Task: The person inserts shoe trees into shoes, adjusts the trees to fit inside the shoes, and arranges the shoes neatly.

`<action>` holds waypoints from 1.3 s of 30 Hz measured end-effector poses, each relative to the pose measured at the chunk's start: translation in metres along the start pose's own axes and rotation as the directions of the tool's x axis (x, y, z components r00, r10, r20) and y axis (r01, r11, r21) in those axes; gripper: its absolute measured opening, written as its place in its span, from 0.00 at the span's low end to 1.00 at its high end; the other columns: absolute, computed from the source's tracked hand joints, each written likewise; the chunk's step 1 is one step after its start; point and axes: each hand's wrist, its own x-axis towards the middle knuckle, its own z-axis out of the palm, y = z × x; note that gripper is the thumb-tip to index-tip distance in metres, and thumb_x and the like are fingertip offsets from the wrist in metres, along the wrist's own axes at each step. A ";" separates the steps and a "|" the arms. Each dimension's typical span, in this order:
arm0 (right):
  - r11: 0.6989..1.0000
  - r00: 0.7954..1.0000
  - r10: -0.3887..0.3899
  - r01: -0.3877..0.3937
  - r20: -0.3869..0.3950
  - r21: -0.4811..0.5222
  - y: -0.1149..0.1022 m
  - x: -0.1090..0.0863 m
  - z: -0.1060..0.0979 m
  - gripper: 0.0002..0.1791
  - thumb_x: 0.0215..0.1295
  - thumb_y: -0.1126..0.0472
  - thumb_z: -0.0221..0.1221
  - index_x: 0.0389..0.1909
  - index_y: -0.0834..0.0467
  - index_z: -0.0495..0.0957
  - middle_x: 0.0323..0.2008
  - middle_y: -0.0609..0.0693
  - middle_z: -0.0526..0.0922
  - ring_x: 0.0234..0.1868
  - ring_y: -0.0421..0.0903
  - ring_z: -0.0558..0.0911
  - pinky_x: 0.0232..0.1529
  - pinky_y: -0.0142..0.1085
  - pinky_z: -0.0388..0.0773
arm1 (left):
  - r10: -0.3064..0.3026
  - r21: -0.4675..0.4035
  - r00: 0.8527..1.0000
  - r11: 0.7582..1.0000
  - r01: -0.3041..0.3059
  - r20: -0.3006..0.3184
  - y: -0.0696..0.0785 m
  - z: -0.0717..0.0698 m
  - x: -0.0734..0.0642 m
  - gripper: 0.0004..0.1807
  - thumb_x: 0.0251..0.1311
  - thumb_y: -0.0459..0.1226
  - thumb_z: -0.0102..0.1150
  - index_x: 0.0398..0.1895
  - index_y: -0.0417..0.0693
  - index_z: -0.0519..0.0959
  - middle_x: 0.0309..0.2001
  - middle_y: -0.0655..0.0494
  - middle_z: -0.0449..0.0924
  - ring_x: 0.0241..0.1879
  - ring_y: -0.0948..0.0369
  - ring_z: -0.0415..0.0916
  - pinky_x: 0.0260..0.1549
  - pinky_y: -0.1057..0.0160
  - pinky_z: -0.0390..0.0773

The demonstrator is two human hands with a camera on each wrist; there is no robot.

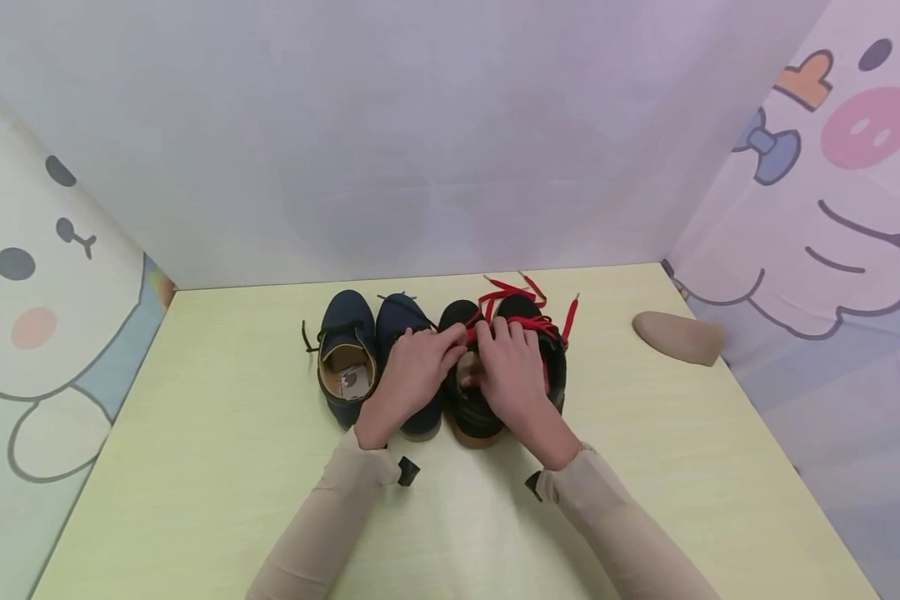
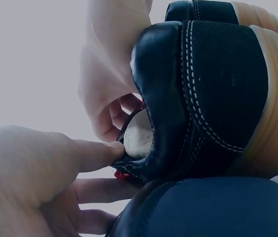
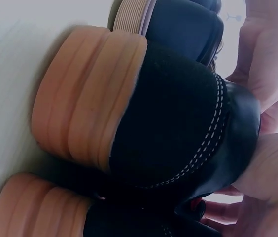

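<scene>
A black shoe with red laces (image 1: 477, 429) stands left of its mate (image 1: 559, 375). In the left wrist view my left hand (image 2: 35, 173) pinches the edge of its opening between thumb and fingers. My right hand (image 1: 512, 367) reaches over the same shoe from the right, fingers curled on the opening's front edge; its thumb is partly hidden. A beige, rounded insert (image 2: 140, 136) sits inside that opening. The heel (image 3: 168, 118), with white stitching and a tan sole, faces the right wrist camera.
Two navy lace-up shoes stand to the left; the outer one (image 1: 348, 317) shows its tan lining, the inner one (image 1: 401, 315) is partly under my left arm. A beige, rounded piece (image 1: 678, 337) lies at the table's right edge. Loose red laces (image 1: 506, 287) spread beyond the black shoes.
</scene>
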 end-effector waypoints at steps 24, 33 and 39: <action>0.960 0.994 -0.097 0.082 0.044 0.269 0.027 -0.002 -0.022 0.23 0.61 0.58 0.75 0.55 0.56 0.81 0.46 0.54 0.87 0.50 0.55 0.84 0.51 0.52 0.77 | -0.113 -0.053 0.993 0.992 0.115 0.028 0.004 0.002 -0.006 0.23 0.63 0.51 0.72 0.55 0.52 0.77 0.38 0.50 0.87 0.50 0.48 0.83 0.67 0.37 0.73; 0.963 0.984 -0.173 0.177 -0.040 0.203 0.033 0.003 -0.017 0.16 0.65 0.67 0.69 0.53 0.58 0.83 0.45 0.54 0.88 0.46 0.55 0.87 0.51 0.52 0.83 | -0.175 -0.052 0.984 0.983 0.177 0.045 0.005 0.005 -0.005 0.28 0.58 0.50 0.77 0.56 0.49 0.78 0.43 0.49 0.87 0.55 0.47 0.83 0.71 0.37 0.69; 0.962 0.958 -0.267 0.272 -0.106 0.034 0.026 0.002 -0.013 0.15 0.68 0.66 0.66 0.54 0.55 0.81 0.50 0.55 0.84 0.45 0.56 0.83 0.45 0.47 0.82 | -0.182 -0.043 0.981 0.982 0.185 0.062 0.007 0.007 -0.004 0.31 0.59 0.49 0.76 0.61 0.47 0.77 0.51 0.47 0.88 0.60 0.44 0.78 0.68 0.43 0.71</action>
